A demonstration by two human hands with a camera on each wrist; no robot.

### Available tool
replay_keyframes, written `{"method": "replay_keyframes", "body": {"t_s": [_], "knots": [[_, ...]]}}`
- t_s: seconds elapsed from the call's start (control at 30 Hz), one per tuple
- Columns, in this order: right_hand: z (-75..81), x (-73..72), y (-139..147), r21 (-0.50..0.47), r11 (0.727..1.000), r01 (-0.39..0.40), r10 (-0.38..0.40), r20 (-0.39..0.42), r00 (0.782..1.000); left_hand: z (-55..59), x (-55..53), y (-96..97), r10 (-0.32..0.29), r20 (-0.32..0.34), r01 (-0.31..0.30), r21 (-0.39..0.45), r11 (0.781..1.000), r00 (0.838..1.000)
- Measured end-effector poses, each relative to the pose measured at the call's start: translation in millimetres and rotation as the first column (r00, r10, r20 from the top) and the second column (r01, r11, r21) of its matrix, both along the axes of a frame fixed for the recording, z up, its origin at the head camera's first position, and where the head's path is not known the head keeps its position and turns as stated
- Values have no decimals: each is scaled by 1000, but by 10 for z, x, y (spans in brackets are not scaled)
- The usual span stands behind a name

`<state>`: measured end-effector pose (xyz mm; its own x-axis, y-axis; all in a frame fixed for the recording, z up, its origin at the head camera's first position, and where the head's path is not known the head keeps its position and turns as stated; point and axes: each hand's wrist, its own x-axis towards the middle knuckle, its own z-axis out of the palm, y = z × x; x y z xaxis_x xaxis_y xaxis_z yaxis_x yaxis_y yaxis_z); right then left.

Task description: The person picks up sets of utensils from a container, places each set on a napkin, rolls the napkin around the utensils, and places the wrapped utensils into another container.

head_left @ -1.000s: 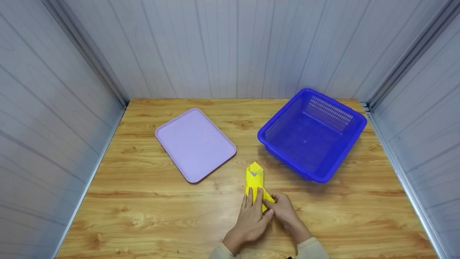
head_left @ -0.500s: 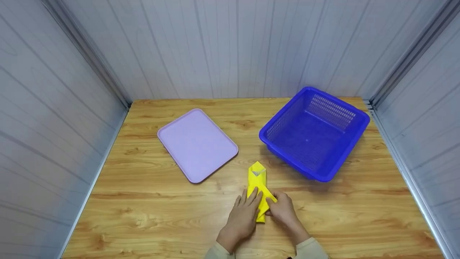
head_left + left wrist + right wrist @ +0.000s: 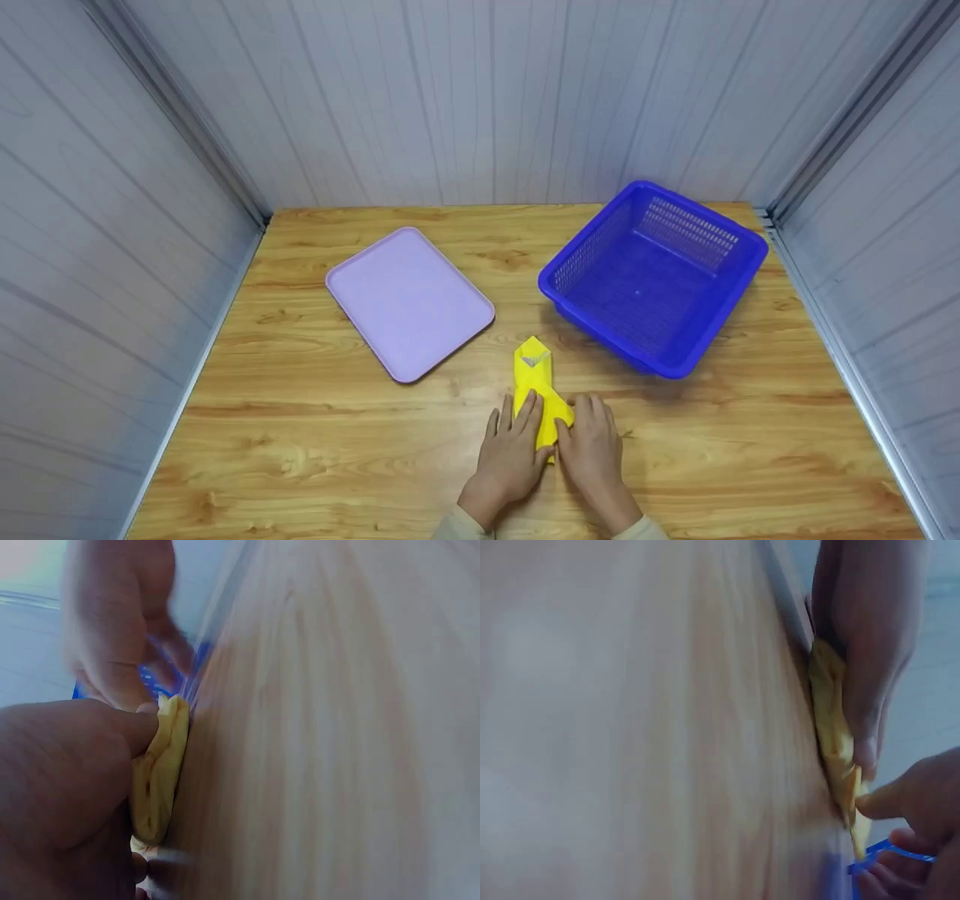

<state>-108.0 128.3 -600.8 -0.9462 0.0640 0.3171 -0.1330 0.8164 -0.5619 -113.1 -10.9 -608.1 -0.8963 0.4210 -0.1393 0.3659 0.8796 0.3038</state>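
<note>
A folded yellow cloth [image 3: 553, 420], narrow and layered, lies on the wooden table close to the front. Its far end comes to a point, with a small whitish patch below it. My left hand [image 3: 510, 457] lies on its left side, fingers stretched out over it. At the right edge my right hand [image 3: 595, 450] pinches a flap that sticks out sideways. The left wrist view shows the stacked layers of the cloth [image 3: 161, 772] beside the left thumb. In the right wrist view, the right thumb [image 3: 881, 802] touches the cloth's edge. Part of the cloth is hidden under the left hand.
A pale purple tray [image 3: 409, 304] lies flat at the left, turned at an angle. Back right stands a blue plastic basket [image 3: 637, 292] with perforated sides, nothing seen inside. Panel walls [image 3: 450, 97] enclose the table [image 3: 300, 435] at the back and both sides.
The left hand has slid left and down off the cloth's lower part, uncovering more of it. The right hand has turned more upright at the flap. Tray and basket stay put.
</note>
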Motion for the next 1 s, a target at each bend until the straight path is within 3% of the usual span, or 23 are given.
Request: {"method": "replay_keyframes", "body": {"t_s": [0.07, 0.2, 0.3, 0.4, 0.47, 0.57, 0.67, 0.77, 0.87, 1.0], "knots": [[42, 77, -74, 94, 994, -58, 62, -41, 997, 9, 4, -12, 6, -5, -6, 7, 1000, 1000], [35, 151, -204, 191, 967, -170, 171, 9, 985, 82, -34, -71, -10, 16, 9, 95, 995, 1000], [6, 155, -241, 225, 961, -163, 153, 63, 986, 174, -114, -141, -55, 100, 34, 198, 980, 993], [2, 143, -249, 238, 958, -161, 143, 91, 986, 273, -229, -192, -59, 153, 11, 294, 956, 986], [4, 137, -248, 248, 954, -170, 150, 94, 984, 304, -312, -172, -4, 157, -51, 348, 936, 988], [-4, 142, -241, 270, 947, -172, 158, 74, 985, 273, -403, -69, 156, 129, -194, 376, 906, 979], [-23, 155, -235, 271, 949, -162, 155, 49, 987, 215, -458, 41, 335, 177, -379, 388, 840, 925], [-36, 157, -230, 261, 954, -151, 144, 45, 988, 197, -515, 88, 411, 280, -496, 429, 755, 868], [-44, 157, -219, 251, 957, -147, 137, 58, 989, 216, -577, 77, 402, 418, -571, 458, 681, 815], [-56, 153, -189, 236, 960, -148, 138, 56, 989, 269, -654, 47, 344, 558, -624, 450, 639, 755]]}}
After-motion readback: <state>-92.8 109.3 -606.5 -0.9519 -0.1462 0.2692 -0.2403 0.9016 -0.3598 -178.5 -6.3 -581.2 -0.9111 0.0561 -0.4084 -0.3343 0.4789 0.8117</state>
